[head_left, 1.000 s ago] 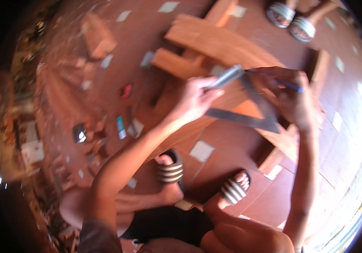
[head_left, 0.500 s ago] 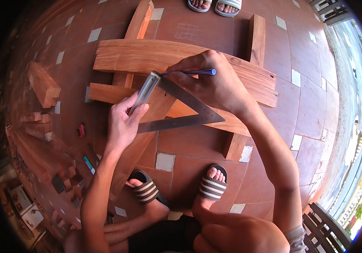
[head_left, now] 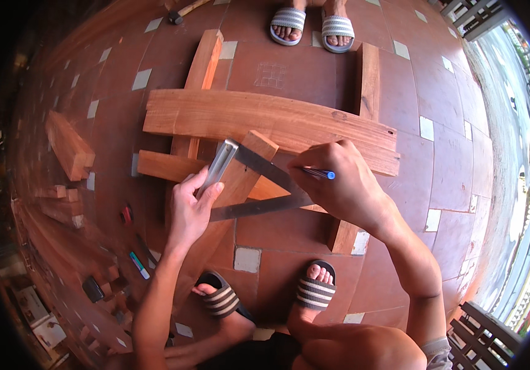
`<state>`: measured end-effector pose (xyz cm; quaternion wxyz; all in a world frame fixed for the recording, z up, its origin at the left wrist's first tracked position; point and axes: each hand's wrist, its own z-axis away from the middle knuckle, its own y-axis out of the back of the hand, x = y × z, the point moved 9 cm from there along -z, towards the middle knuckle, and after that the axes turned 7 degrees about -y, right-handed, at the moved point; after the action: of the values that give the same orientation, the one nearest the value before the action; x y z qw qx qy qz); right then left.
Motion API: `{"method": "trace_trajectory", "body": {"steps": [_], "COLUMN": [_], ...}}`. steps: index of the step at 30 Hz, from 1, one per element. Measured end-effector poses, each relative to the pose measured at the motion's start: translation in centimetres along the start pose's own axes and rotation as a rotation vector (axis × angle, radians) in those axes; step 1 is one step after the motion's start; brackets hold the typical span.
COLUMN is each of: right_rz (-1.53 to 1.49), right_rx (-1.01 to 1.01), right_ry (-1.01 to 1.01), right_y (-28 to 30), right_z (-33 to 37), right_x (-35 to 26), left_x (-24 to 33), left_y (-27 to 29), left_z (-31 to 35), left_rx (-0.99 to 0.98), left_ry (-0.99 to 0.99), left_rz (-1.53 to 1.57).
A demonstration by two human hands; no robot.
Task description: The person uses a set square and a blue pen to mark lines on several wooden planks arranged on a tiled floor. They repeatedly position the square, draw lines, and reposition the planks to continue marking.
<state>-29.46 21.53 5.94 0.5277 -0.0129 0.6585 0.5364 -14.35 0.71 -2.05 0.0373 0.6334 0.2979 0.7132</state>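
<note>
My left hand [head_left: 192, 206] is closed round the silver stock of a triangular carpenter's square [head_left: 258, 206]. The stock lies along the edge of a slanting wooden board [head_left: 240, 176], and the dark metal blade reaches across it to the right. In my right hand [head_left: 342, 185] is a blue pen [head_left: 319, 173], held between the fingers, its tip hidden behind the hand. That hand is beside the square's right corner. Beyond both hands, a thick wooden beam [head_left: 246, 111] lies across two supporting pieces, and a narrower wooden strip [head_left: 160, 165] passes under the slanting board.
A person in striped slippers [head_left: 287, 26] stands at the far side. A hammer [head_left: 175, 16] lies at the far left. On the left are a wood block [head_left: 67, 145], stacked timber [head_left: 61, 240] and a teal-and-white marker [head_left: 139, 265]. A slatted bench [head_left: 484, 336] is at the lower right.
My right hand has moved right and nearer, from the top of the square's stock to its far corner, with the pen. My left hand keeps its hold; the view has shifted upward.
</note>
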Motion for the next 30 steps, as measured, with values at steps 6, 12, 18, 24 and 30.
{"method": "trace_trajectory", "body": {"steps": [6, 12, 18, 24, 30], "right_rz": [-0.227, -0.26, -0.222, -0.257, -0.256], "right_rx": [0.072, 0.064, 0.096, 0.083, 0.086], "right_ry": [-0.127, -0.236, -0.199, -0.218, -0.187], "right_y": [2.2, 3.0, 3.3, 3.1, 3.0], "right_z": [1.1, 1.4, 1.3, 0.8, 0.6], "right_x": [3.3, 5.0, 5.5, 5.6, 5.5], "left_x": [-0.1, 0.8, 0.8, 1.2, 1.2], "left_y": [-0.2, -0.7, -0.8, -0.9, -0.9], "left_z": [-0.5, -1.3, -1.3, -1.6, -1.6], "left_rx": [-0.009, -0.026, -0.019, -0.043, -0.041], "left_ry": [0.021, 0.033, 0.029, 0.023, 0.02], "left_rz": [0.001, 0.028, 0.033, 0.008, 0.019]}}
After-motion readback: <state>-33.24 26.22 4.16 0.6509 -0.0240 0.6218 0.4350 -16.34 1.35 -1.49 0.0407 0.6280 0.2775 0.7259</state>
